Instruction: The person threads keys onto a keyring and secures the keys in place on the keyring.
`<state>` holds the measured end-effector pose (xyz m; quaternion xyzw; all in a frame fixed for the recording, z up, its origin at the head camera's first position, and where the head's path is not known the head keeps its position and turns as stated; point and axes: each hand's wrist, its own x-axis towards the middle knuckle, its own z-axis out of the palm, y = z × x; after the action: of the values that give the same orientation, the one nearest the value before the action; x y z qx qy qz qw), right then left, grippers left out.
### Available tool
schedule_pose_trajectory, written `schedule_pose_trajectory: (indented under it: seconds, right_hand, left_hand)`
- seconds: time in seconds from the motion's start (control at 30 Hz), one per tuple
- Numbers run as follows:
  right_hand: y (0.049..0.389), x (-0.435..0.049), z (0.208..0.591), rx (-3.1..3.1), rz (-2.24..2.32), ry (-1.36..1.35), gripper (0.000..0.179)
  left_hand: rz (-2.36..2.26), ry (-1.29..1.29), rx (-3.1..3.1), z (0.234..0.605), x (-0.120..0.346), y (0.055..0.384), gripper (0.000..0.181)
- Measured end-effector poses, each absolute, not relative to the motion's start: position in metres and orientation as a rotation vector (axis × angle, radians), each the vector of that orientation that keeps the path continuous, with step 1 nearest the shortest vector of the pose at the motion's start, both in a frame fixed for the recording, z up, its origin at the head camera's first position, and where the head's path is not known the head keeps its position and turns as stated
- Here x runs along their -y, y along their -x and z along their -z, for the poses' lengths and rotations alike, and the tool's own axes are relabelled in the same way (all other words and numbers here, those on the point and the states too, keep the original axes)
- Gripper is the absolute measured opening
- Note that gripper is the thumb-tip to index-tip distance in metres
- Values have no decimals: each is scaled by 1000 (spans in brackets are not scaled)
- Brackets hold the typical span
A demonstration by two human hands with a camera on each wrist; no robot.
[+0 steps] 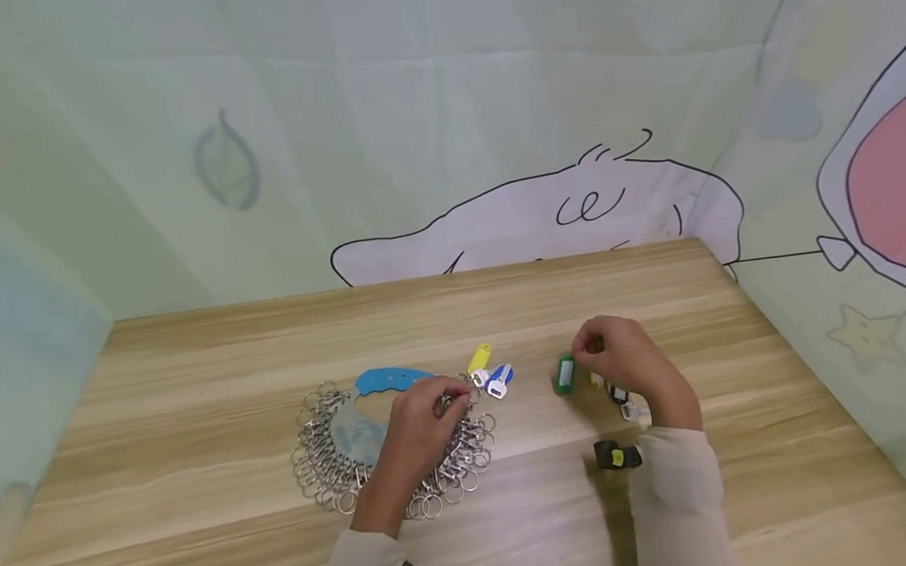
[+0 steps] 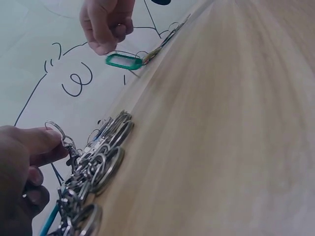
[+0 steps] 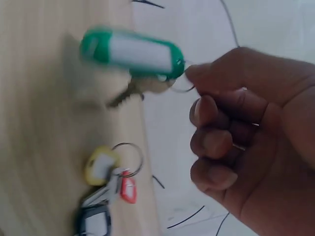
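Note:
In the head view my left hand (image 1: 420, 426) is over a blue curved plate (image 1: 392, 378) fringed with many metal clasps and rings (image 1: 348, 501). Thumb and finger pinch one of these key rings (image 2: 55, 129), lifted at its clasp, as the left wrist view shows. Off to the right, my right hand (image 1: 628, 356) pinches the thin ring of a green key tag (image 3: 140, 53) with a white label. A key (image 3: 150, 84) hangs from that same ring, raised over the table. My other right fingers are curled toward the palm.
Right of the plate lie a yellow tag (image 1: 480, 359) and silver keys (image 1: 499, 381) with a blue tag. Under my right hand are more keys with a yellow tag (image 3: 101, 164), a red tag (image 3: 128, 189) and a black tag (image 3: 93, 223). Printed cloth walls border the wooden table (image 1: 201, 358).

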<state>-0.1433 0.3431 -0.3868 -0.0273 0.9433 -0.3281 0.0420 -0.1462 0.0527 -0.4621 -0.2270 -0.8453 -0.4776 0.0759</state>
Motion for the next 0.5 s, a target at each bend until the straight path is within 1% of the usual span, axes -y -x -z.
schedule_pose_trajectory:
  seconds: [0.23,0.43,0.5]
  right_hand:
    - [138,-341,377,-2909,1317,143,7]
    - [136,-340,370,-2672,1848,209,10]
    - [135,-339,369,-2527,2048,277,10]
  left_hand:
    - [1438,679,2543,461,-53,146,13]
    - [1441,672,2553,461,-52,146,13]
    - [1442,674,2548,461,-52,146,13]
